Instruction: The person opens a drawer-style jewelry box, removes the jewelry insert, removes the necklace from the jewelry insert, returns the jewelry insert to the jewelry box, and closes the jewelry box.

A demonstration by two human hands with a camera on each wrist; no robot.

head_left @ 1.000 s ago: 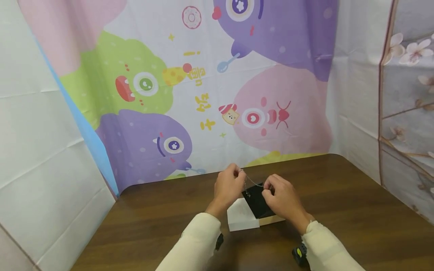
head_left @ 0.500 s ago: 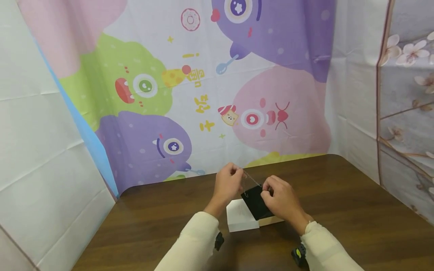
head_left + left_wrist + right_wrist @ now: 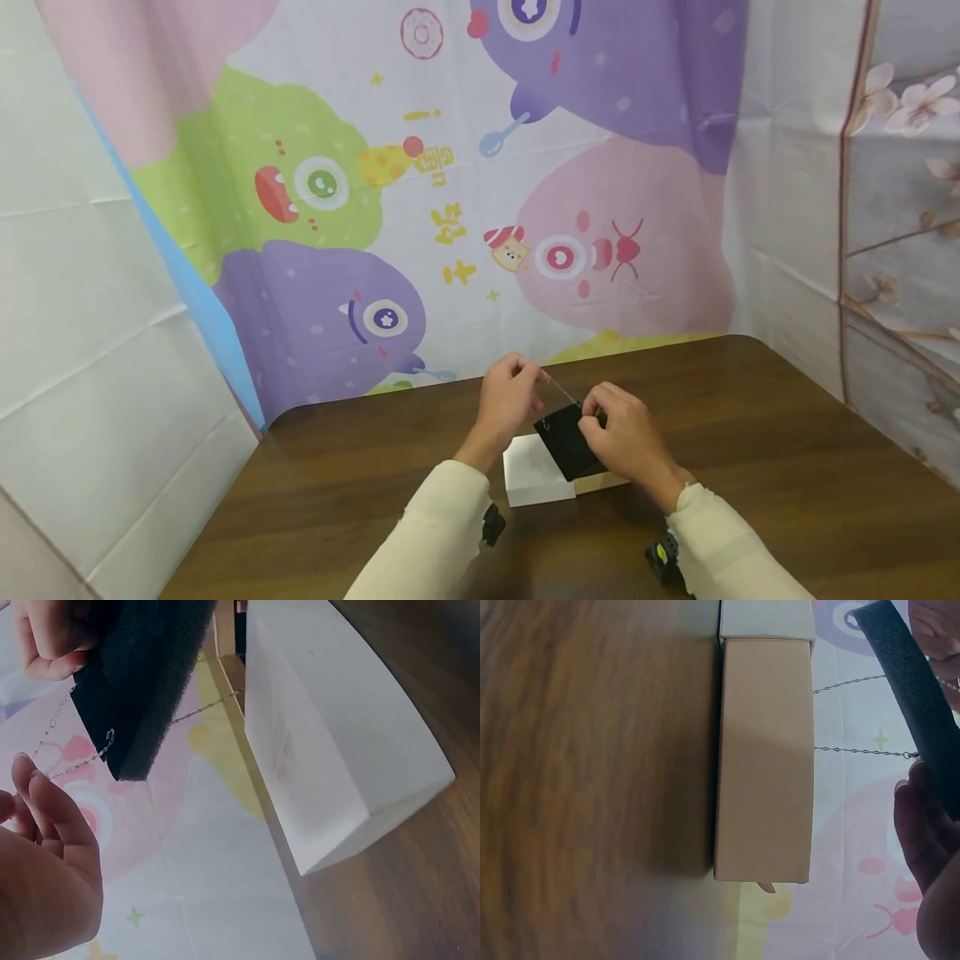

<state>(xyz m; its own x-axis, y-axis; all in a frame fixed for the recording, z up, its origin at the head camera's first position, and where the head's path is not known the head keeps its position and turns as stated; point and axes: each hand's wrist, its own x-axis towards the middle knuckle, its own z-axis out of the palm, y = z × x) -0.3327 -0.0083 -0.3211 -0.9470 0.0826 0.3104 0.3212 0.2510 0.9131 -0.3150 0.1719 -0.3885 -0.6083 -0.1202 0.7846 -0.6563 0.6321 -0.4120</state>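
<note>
My left hand point(image 3: 508, 400) pinches a thin silver chain necklace point(image 3: 79, 763) between thumb and fingertips, above the box. My right hand point(image 3: 626, 429) grips the edge of a black foam pad point(image 3: 562, 442), which is tilted up over the box. In the left wrist view, one strand runs from the left fingers to the pad's face and another to its edge near the right fingers. Behind the pad, two strands of chain point(image 3: 859, 751) run down toward the box in the right wrist view. Their lower ends are hidden.
A box with a white sleeve point(image 3: 536, 475) and a partly pulled-out tan cardboard drawer point(image 3: 765, 757) sits on the brown wooden table point(image 3: 360, 500). Behind the table hangs a cartoon-print curtain point(image 3: 465, 325), with pale panels at both sides.
The strand between my hands was sagging and is now drawn straight. The black pad remains in the right hand, and the box has stayed in place.
</note>
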